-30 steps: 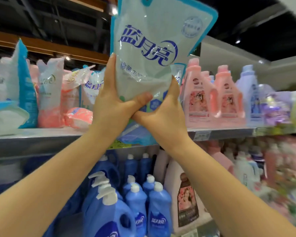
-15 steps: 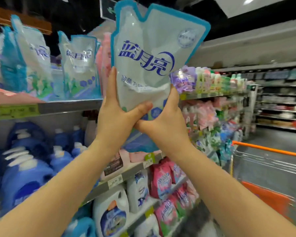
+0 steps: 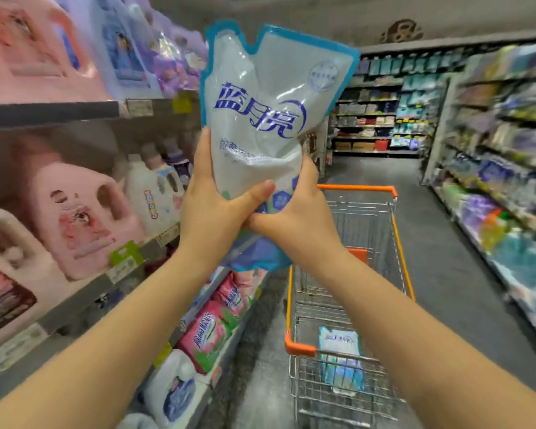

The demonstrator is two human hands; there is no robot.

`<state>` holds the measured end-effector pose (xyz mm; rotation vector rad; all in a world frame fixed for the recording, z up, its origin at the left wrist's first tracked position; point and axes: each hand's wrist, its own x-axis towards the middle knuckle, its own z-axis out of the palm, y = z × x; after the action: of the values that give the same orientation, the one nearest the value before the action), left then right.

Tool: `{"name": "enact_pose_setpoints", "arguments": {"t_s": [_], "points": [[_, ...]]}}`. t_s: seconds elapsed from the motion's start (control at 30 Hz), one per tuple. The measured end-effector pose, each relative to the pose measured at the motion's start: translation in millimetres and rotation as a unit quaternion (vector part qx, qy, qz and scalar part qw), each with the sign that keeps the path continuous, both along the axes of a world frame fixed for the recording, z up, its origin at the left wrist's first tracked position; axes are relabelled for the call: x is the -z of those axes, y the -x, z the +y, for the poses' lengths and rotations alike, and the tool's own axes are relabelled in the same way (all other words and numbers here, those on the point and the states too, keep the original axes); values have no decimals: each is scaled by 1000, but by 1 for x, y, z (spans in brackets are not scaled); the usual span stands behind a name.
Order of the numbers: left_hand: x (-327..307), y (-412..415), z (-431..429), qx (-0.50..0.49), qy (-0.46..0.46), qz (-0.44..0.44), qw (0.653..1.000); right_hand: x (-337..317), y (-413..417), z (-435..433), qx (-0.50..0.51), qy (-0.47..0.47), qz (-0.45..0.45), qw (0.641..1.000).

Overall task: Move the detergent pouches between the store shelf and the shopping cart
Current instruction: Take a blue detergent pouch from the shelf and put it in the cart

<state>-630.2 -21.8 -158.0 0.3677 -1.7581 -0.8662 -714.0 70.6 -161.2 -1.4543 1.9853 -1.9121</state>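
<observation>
A white detergent pouch [image 3: 270, 97] with a blue border and blue lettering is held upright in front of me, above the near end of the shopping cart [image 3: 396, 233]. My left hand [image 3: 211, 209] grips its lower left side, thumb across the front. From the right, my right hand [image 3: 304, 215] grips the same lower part. The pouch's blue bottom hangs below both hands. A second, similar pouch [image 3: 339, 357] lies flat on the cart's wire floor. The store shelf [image 3: 53, 113] runs along my left.
Pink and white detergent jugs [image 3: 84, 218] fill the middle shelf on the left, and pink pouches [image 3: 211, 329] sit on the lower one. The aisle floor [image 3: 440, 243] stretches ahead. More stocked shelving [image 3: 502, 168] lines the right side and the far end.
The view has swung right, away from the shelf and toward the aisle and cart. Both hands keep the same hold on the pouch, which now hangs over the cart.
</observation>
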Motion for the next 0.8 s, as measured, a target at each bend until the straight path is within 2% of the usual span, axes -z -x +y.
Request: {"name": "enact_pose_setpoints", "arguments": {"t_s": [0.2,0.43,0.63,0.8], "points": [[60,113,-36,59,-29,-74,995,57,94,-25,88,-63,-68,992],[149,244,-46,135,-109,-165,971,143,211,-31,173,-133,-147,965],[248,350,-46,135,-212,-229,940,235,317,-39,157,-224,-236,933],[334,400,-54,98,-293,-306,900,326,380,-53,102,-291,-330,892]]}}
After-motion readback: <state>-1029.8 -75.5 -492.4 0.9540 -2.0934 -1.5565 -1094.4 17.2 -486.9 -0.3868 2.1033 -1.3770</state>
